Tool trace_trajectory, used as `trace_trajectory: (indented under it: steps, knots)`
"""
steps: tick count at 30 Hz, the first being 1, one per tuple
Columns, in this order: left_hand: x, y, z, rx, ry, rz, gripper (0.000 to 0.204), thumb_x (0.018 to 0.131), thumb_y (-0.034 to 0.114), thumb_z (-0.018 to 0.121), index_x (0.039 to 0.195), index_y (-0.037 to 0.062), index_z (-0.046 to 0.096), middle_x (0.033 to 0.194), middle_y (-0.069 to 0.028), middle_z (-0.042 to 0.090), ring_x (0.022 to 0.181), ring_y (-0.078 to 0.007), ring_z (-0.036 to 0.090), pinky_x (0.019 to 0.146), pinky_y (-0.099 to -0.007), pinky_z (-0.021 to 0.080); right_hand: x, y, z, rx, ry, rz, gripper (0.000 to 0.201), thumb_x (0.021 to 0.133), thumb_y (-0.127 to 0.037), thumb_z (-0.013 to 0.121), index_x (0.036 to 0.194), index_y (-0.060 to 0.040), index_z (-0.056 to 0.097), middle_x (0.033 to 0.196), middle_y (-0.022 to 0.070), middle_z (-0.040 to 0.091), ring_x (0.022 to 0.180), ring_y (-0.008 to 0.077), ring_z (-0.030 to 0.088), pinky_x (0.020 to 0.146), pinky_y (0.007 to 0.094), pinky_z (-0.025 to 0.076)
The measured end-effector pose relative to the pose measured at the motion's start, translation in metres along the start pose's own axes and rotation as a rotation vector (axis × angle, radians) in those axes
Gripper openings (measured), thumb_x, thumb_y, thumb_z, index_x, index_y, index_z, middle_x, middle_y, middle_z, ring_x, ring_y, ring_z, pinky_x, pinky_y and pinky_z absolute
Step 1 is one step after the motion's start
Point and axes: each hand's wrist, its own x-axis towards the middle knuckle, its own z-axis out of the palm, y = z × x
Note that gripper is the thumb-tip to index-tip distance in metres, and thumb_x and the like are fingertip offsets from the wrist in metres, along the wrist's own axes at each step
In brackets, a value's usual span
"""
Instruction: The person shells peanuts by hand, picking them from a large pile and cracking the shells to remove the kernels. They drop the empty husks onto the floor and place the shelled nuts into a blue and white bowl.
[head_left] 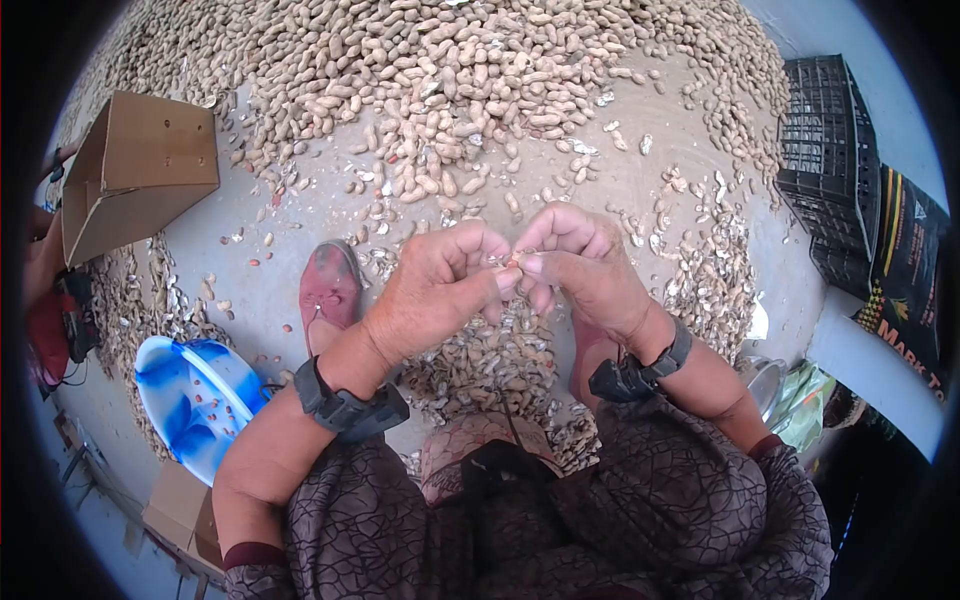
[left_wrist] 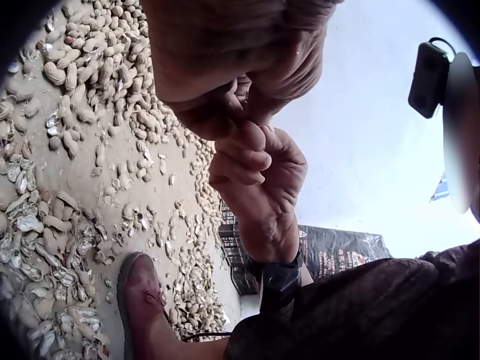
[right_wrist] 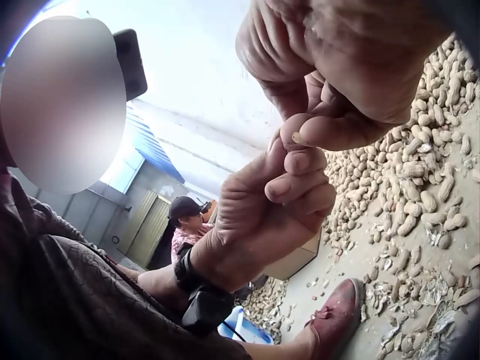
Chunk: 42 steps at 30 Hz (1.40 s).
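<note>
My left hand [head_left: 435,285] and right hand [head_left: 590,270] meet in front of me, thumbs and fingertips together. Between them they pinch a peanut [head_left: 513,261], with a bit of reddish kernel and pale shell showing; the fingers cover most of it. Beneath the hands, a heap of peanut shells [head_left: 490,365] lies between my feet. In the left wrist view, the left hand [left_wrist: 240,52] covers what is held. The right wrist view shows the right hand [right_wrist: 345,67] with its curled fingers against the left's. A blue and white basin [head_left: 160,375] holds some loose kernels at the left.
A large pile of unshelled peanuts [head_left: 430,85] spreads across the floor ahead. A cardboard box [head_left: 160,150] stands at the left, black crates [head_left: 830,150] and a printed black bag [head_left: 910,270] at the right. Another person [right_wrist: 187,225] sits beyond the left arm.
</note>
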Motion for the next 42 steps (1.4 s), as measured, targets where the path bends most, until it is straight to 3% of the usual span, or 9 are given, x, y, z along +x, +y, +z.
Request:
trace_trajectory:
  steps: [10,17,20,23,26,29,33,38,42]
  knots:
    - [0.002,-0.012,0.000,-0.178,-0.014,-0.020,0.013,0.086,0.007,0.048,0.097,0.0011,0.052,0.077,-0.0029,0.058,0.064,-0.0071,0.055,0.059,-0.0200,0.046,0.001,0.002,0.005,-0.118,0.134,-0.047,0.010,0.078,-0.004,0.049,0.086,0.0002,0.054,0.068,0.0025,0.058,0.052,0.0043,0.052,0.044,0.0163,0.041]
    - [0.002,-0.009,-0.005,-0.028,-0.037,-0.066,0.013,0.086,0.009,0.048,0.096,0.0010,0.052,0.078,-0.0028,0.058,0.068,-0.0076,0.056,0.060,-0.0202,0.046,0.003,0.012,0.013,-0.182,0.176,-0.029,0.007,0.078,-0.005,0.051,0.084,-0.0007,0.053,0.069,0.0011,0.056,0.051,0.0030,0.048,0.045,0.0158,0.038]
    - [0.004,-0.019,-0.008,-0.267,-0.007,-0.125,0.012,0.085,0.009,0.048,0.094,0.0021,0.052,0.078,-0.0029,0.058,0.069,-0.0081,0.056,0.061,-0.0202,0.045,0.004,0.016,0.017,-0.437,0.207,-0.142,0.004,0.077,-0.003,0.052,0.080,-0.0015,0.053,0.061,-0.0023,0.052,0.051,0.0009,0.044,0.043,0.0161,0.034]
    - [0.003,-0.022,-0.012,-0.383,-0.012,-0.197,0.013,0.085,0.008,0.048,0.096,0.0040,0.054,0.083,-0.0007,0.057,0.073,-0.0077,0.054,0.066,-0.0219,0.043,0.005,0.021,0.022,-0.597,0.202,-0.247,0.004,0.071,-0.001,0.051,0.072,-0.0018,0.048,0.054,0.0089,0.050,0.047,0.0139,0.050,0.043,0.0280,0.040]
    - [0.003,-0.030,-0.013,-0.354,0.059,-0.225,0.012,0.082,0.004,0.047,0.091,0.0037,0.055,0.079,-0.0024,0.058,0.068,-0.0083,0.054,0.063,-0.0210,0.043,0.009,0.031,0.022,-0.746,0.188,-0.415,0.006,0.070,-0.001,0.051,0.070,-0.0022,0.045,0.057,0.0121,0.050,0.048,0.0235,0.053,0.044,0.0313,0.041]
    - [0.004,-0.028,-0.015,-0.331,0.107,-0.284,0.013,0.081,0.001,0.046,0.089,0.0037,0.056,0.078,-0.0020,0.057,0.067,-0.0075,0.052,0.061,-0.0206,0.042,0.008,0.032,0.024,-0.676,0.150,-0.369,0.008,0.069,0.000,0.051,0.069,-0.0023,0.042,0.059,0.0143,0.050,0.052,0.0294,0.055,0.046,0.0338,0.042]
    - [0.003,-0.035,-0.020,-0.288,0.088,-0.282,0.014,0.080,0.000,0.046,0.090,0.0039,0.056,0.078,-0.0013,0.057,0.068,-0.0073,0.053,0.063,-0.0208,0.043,0.009,0.032,0.024,-0.671,0.150,-0.353,0.008,0.068,0.000,0.050,0.068,-0.0023,0.043,0.059,0.0138,0.049,0.051,0.0277,0.054,0.046,0.0336,0.041]
    - [0.001,-0.024,-0.021,-0.067,0.023,-0.314,0.015,0.078,-0.002,0.048,0.091,0.0028,0.054,0.079,-0.0031,0.057,0.068,-0.0081,0.053,0.061,-0.0210,0.043,0.007,0.036,0.020,-0.591,0.081,-0.171,0.005,0.068,-0.001,0.050,0.068,-0.0030,0.045,0.057,0.0108,0.048,0.048,0.0200,0.050,0.045,0.0299,0.039]
    - [0.000,-0.027,-0.021,-0.064,-0.025,-0.304,0.017,0.078,-0.001,0.050,0.094,0.0019,0.053,0.078,-0.0020,0.055,0.068,-0.0082,0.053,0.060,-0.0207,0.044,0.008,0.039,0.023,-0.628,0.084,-0.267,0.005,0.068,-0.001,0.051,0.070,-0.0028,0.046,0.057,0.0095,0.048,0.049,0.0155,0.050,0.045,0.0287,0.039]
